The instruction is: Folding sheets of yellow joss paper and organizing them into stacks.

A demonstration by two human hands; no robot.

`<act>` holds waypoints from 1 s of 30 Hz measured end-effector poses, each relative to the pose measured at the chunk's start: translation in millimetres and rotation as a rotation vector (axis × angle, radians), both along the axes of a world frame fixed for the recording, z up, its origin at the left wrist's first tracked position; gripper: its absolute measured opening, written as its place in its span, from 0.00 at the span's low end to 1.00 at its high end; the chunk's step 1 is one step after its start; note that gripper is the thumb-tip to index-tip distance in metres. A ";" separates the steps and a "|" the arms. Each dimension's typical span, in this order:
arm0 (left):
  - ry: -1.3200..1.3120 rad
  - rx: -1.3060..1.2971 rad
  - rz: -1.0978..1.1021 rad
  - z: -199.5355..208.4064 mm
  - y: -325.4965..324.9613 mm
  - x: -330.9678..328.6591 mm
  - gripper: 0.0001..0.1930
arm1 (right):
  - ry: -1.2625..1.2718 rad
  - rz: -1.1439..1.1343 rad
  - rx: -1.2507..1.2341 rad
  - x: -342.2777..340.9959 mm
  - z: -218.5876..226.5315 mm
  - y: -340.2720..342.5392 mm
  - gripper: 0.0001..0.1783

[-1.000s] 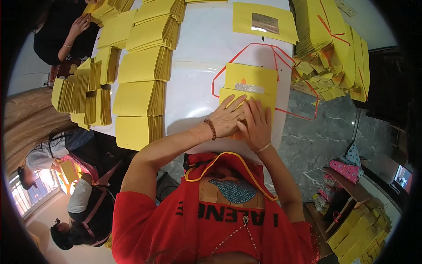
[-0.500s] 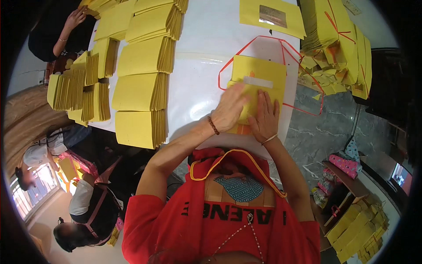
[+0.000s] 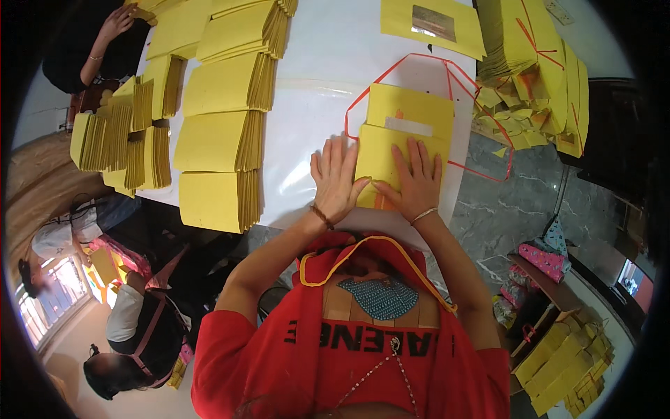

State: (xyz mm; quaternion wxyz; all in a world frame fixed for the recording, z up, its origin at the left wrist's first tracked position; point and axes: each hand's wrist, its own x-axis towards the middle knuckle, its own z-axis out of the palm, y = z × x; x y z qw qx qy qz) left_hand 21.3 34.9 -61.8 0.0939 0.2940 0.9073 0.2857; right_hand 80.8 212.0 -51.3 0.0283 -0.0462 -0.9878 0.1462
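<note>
A yellow paper sheet (image 3: 377, 150), with a flap folded over it, lies near the table's front edge. A pale strip (image 3: 409, 126) and orange marks show along its middle. My left hand (image 3: 335, 180) is open and flat on the white tabletop beside the sheet's left edge, its thumb reaching the paper. Fingers spread, my right hand (image 3: 415, 176) lies open on the folded paper, thumb pointing toward the left one. Behind and around the sheet runs a loop of red string (image 3: 405, 57), partly hidden under it.
Stacks of folded yellow paper (image 3: 220, 84) line the table's left side. A yellow sheet with a brownish metallic patch (image 3: 433, 25) lies at the back. More bundled yellow paper (image 3: 534, 49) stands at the far right. Another person's hand (image 3: 117, 22) is at the far left; a person (image 3: 143, 335) sits lower left.
My left hand has moved left off the paper onto the tabletop beside it. The right hand has shifted slightly left and remains flat on the sheet.
</note>
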 end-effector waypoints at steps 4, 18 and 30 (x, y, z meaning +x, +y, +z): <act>0.152 0.097 -0.392 15.1 -0.8 -8.9 0.29 | 0.027 0.016 0.007 0.4 -0.2 -0.8 0.40; 0.601 -0.323 -0.615 30.6 36.1 -6.3 0.24 | 0.018 -0.027 -0.103 3.2 -16.7 39.5 0.39; -0.108 0.068 -0.462 65.3 47.0 -88.8 0.15 | 0.490 -0.549 -1.408 9.6 1.0 60.0 0.28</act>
